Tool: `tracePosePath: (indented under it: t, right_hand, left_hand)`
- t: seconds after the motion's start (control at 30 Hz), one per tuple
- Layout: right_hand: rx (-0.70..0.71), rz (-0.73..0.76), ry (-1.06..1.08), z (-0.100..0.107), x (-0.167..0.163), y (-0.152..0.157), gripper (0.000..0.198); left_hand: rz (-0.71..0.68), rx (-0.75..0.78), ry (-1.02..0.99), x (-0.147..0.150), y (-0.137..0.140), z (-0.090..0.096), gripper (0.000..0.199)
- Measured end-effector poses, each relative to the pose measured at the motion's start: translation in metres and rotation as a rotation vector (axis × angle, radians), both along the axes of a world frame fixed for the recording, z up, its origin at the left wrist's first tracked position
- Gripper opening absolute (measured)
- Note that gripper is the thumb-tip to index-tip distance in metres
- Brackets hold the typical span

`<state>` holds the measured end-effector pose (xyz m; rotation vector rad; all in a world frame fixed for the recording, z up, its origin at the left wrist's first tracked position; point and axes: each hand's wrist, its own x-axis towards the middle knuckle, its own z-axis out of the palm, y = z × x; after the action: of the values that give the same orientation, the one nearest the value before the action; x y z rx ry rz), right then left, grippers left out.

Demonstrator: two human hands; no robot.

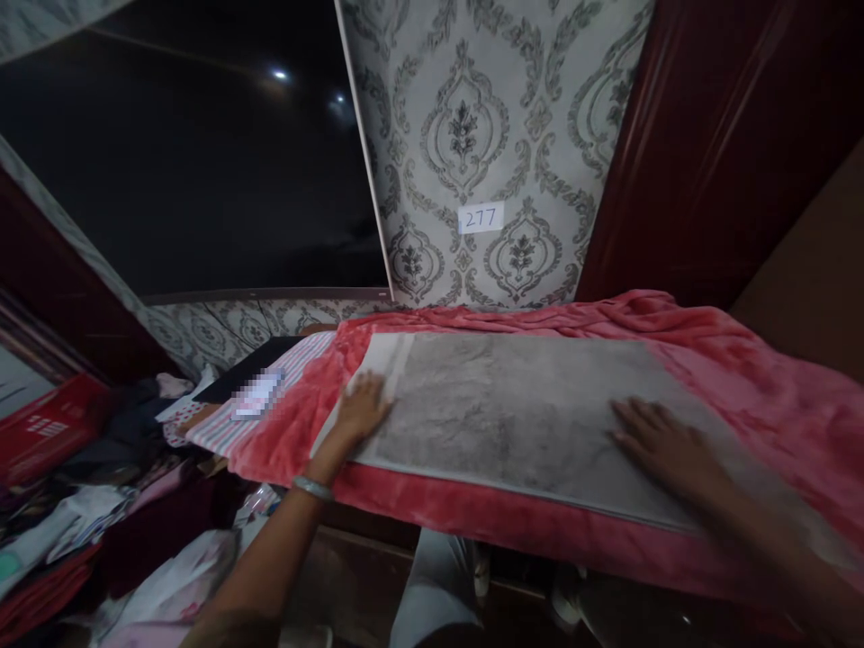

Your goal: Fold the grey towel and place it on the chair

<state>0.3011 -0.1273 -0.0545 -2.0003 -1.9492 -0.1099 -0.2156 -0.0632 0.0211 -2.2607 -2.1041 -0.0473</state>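
A grey plush cloth (499,414), folded into a long flat strip with a paler band at its left end, lies across a red fleece blanket (432,500). My left hand (364,407) rests on the pale band, fingers stretched out and apart. Toward the other end, my right hand (665,445) lies on the grey surface with its fingers spread; it is slightly blurred. Neither hand grips anything. A bracelet (312,488) circles my left wrist. The cloth's far right end runs under my right forearm and is partly hidden.
A large black television (202,162) hangs on the patterned wall at the left. A striped cloth (297,369) and a dark flat panel (247,367) lie beside the blanket. Piled clothes (162,531) and a red box (50,427) sit at lower left. A dark red door panel (715,135) stands right.
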Motion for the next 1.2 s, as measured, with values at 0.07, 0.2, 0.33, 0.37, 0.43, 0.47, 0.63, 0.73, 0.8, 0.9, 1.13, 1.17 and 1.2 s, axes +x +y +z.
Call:
tracePosePath:
  t: [0.07, 0.2, 0.33, 0.37, 0.43, 0.47, 0.63, 0.73, 0.8, 0.9, 1.13, 1.17, 1.2]
  right_hand:
    - [-0.106, 0.084, -0.070, 0.013, -0.035, 0.026, 0.065]
    - [-0.168, 0.276, -0.123, 0.022, -0.078, 0.068, 0.065]
    - [-0.192, 0.344, -0.109, 0.007, -0.071, 0.083, 0.068]
    - [-0.192, 0.354, -0.101, 0.002, -0.065, 0.086, 0.069]
    - [-0.200, 0.351, -0.086, -0.004, -0.052, 0.093, 0.071]
    - [-0.209, 0.338, -0.080, -0.006, -0.044, 0.098, 0.071]
    - [-0.236, 0.170, -0.074, -0.003, 0.000, 0.139, 0.069]
    - [-0.234, 0.008, -0.082, 0.000, 0.035, 0.157, 0.067]
    - [-0.240, -0.106, -0.063, 0.000, 0.058, 0.163, 0.069]
    - [-0.256, -0.241, -0.014, 0.000, 0.079, 0.167, 0.070]
    - [-0.240, -0.320, 0.011, 0.005, 0.074, 0.167, 0.068]
    - [-0.242, -0.320, 0.011, 0.006, 0.072, 0.165, 0.068]
    - [-0.248, -0.321, 0.011, 0.008, 0.070, 0.164, 0.068]
  left_hand:
    - [-0.261, -0.095, -0.064, 0.036, 0.018, -0.003, 0.067]
    - [-0.510, -0.153, -0.113, 0.084, 0.064, -0.018, 0.067]
    - [-0.415, -0.095, -0.119, 0.066, 0.110, -0.024, 0.062]
    - [-0.364, -0.078, -0.113, 0.056, 0.120, -0.023, 0.062]
    - [-0.251, -0.062, -0.103, 0.038, 0.138, -0.020, 0.063]
    - [-0.198, -0.066, -0.103, 0.031, 0.146, -0.019, 0.063]
    - [-0.010, -0.077, -0.140, 0.018, 0.183, -0.018, 0.065]
    - [0.023, -0.053, -0.158, 0.015, 0.198, -0.023, 0.067]
    - [0.024, -0.016, -0.189, 0.012, 0.203, -0.027, 0.066]
    - [0.040, 0.093, -0.249, 0.006, 0.206, -0.031, 0.058]
    - [0.059, 0.168, -0.266, 0.016, 0.200, -0.020, 0.041]
    - [0.057, 0.171, -0.264, 0.019, 0.197, -0.018, 0.041]
    - [0.054, 0.175, -0.261, 0.022, 0.192, -0.015, 0.041]
